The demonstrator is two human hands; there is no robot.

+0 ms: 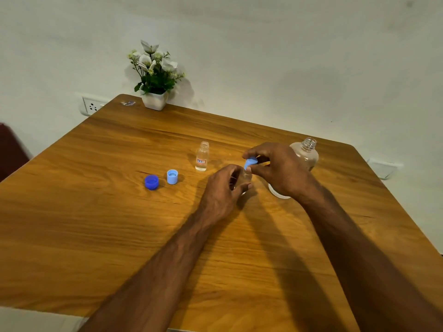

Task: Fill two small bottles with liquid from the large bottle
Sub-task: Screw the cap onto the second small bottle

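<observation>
The small clear glass bottle (245, 178) I was working on stood upright near the middle of the wooden table (96, 212), mostly hidden inside my left hand (224, 188), whose fingers curled around its body. My right hand (275, 168) pinched a light blue plastic cap (250, 162) between thumb and fingertips, directly above the bottle's mouth and tilted a little off its vertical axis. Everything turned on that alignment: I judged the cap had to sit squarely on the neck before any turn would catch.

Just beyond stood the second small clear bottle (202, 156), uncapped, liquid inside. The large clear bottle (305, 153) stood open behind my right hand. To the left lay another light blue cap (172, 176) and a darker blue cap (151, 182).
</observation>
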